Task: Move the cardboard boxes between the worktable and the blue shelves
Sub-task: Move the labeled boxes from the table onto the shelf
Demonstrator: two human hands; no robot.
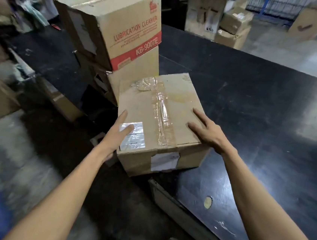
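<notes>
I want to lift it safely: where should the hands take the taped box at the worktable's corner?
Grip the taped box by its two opposite side walls, low down, one of the hands from each side. The left hand and right hand lie only on its top, fingers straight. The near corner seems to overhang the worktable edge, probably giving fingers room underneath.

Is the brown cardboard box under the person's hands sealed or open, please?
Sealed. The brown cardboard box has its top flaps closed flat, with clear packing tape running along the centre seam and down the front.
</notes>
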